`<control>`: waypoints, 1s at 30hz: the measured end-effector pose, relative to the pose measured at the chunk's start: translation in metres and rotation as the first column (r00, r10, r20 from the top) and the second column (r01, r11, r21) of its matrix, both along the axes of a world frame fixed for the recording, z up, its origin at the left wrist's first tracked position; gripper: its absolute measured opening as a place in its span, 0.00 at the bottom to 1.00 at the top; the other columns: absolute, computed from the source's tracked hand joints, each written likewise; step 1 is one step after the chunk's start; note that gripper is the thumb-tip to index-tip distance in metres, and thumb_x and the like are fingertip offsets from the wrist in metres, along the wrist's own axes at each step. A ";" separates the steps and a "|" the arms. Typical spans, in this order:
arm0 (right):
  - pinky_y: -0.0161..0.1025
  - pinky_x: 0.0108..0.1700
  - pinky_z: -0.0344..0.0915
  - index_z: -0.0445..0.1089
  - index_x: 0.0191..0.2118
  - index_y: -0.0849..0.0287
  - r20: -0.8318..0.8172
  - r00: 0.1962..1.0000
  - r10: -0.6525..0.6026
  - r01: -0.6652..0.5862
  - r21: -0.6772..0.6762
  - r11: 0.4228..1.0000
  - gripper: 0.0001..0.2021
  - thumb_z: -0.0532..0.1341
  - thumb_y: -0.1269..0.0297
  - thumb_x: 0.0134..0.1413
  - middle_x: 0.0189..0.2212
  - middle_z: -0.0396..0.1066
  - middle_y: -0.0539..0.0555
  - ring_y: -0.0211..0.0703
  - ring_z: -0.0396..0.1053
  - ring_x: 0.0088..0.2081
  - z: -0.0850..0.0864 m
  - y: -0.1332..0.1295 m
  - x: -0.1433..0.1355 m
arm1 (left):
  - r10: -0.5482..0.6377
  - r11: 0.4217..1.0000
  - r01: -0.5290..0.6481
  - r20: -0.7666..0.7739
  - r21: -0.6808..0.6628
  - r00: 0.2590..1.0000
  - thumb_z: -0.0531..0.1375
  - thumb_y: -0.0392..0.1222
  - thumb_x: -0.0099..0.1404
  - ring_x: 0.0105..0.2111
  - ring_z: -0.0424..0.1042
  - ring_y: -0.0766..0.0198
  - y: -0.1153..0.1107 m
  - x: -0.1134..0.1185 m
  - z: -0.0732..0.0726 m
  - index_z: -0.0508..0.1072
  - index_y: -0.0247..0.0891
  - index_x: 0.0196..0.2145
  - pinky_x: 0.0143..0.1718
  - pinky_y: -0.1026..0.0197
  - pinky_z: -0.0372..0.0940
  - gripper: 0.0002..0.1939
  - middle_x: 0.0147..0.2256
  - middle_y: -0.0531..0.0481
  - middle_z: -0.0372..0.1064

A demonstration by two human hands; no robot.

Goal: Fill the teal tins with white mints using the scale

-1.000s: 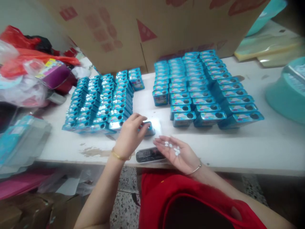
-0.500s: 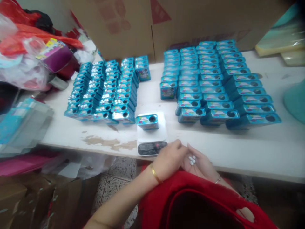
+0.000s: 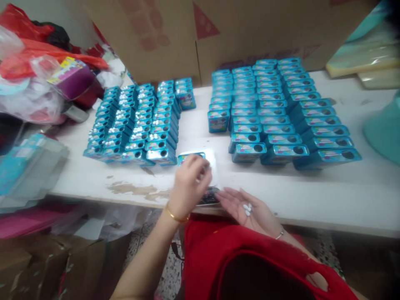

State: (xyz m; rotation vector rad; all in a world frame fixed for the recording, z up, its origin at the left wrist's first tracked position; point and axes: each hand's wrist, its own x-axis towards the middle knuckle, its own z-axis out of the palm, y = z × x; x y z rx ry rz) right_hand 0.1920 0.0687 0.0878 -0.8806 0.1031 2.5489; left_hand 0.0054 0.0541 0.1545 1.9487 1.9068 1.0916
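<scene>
Fingers curled, though I cannot tell on what, my left hand works at a blue tin on a white scale, while my right hand, spread palm-up, bears white pellets near rows of matching tins.

No words or numbers can be read. At twelve o'clock the cardboard box bears blurred red print and a red triangle sign. Labels on the blue containers, at ten and two o'clock, are too small to decipher.
</scene>
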 end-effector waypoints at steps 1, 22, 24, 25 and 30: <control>0.42 0.55 0.65 0.70 0.45 0.71 0.003 1.000 0.002 -0.002 -0.004 1.000 0.17 0.48 0.66 0.64 0.48 0.71 0.64 0.49 0.65 0.54 0.000 0.000 0.000 | 0.036 0.999 -0.035 -0.023 0.021 0.999 0.54 0.33 0.63 0.29 0.62 0.70 0.005 -0.008 0.003 0.66 0.36 0.32 0.33 0.66 0.61 0.02 0.32 0.52 0.61; 0.45 0.51 0.66 0.68 0.50 0.60 0.135 0.990 0.033 -0.029 -0.031 0.999 0.18 0.49 0.56 0.62 0.46 0.72 0.59 0.46 0.71 0.47 0.000 -0.001 0.010 | -0.403 0.902 0.325 -0.283 -0.284 0.870 0.47 0.37 0.68 0.35 0.66 0.62 -0.034 0.091 -0.062 0.71 0.34 0.37 0.34 0.60 0.63 0.13 0.33 0.46 0.67; 0.44 0.52 0.65 0.67 0.51 0.61 0.168 0.985 0.032 -0.027 -0.029 0.999 0.18 0.49 0.57 0.63 0.46 0.72 0.59 0.45 0.70 0.48 0.002 -0.002 0.008 | -0.407 0.898 0.322 -0.290 -0.299 0.866 0.47 0.37 0.68 0.34 0.65 0.63 -0.034 0.092 -0.061 0.70 0.34 0.35 0.33 0.61 0.62 0.13 0.33 0.46 0.66; 0.44 0.52 0.65 0.67 0.51 0.61 0.181 0.983 0.031 -0.026 -0.030 0.999 0.18 0.49 0.57 0.63 0.46 0.72 0.59 0.45 0.70 0.48 0.003 -0.003 0.007 | -0.407 0.897 0.319 -0.290 -0.307 0.866 0.47 0.37 0.68 0.33 0.65 0.63 -0.034 0.091 -0.060 0.70 0.34 0.35 0.33 0.61 0.62 0.13 0.32 0.46 0.66; 0.46 0.54 0.63 0.66 0.51 0.60 0.165 0.986 0.036 -0.030 -0.040 0.999 0.18 0.47 0.58 0.64 0.46 0.72 0.58 0.44 0.69 0.49 0.007 -0.005 0.003 | -0.397 0.892 0.297 -0.274 -0.341 0.876 0.47 0.36 0.68 0.33 0.64 0.63 -0.036 0.091 -0.056 0.69 0.34 0.34 0.33 0.61 0.61 0.13 0.33 0.46 0.65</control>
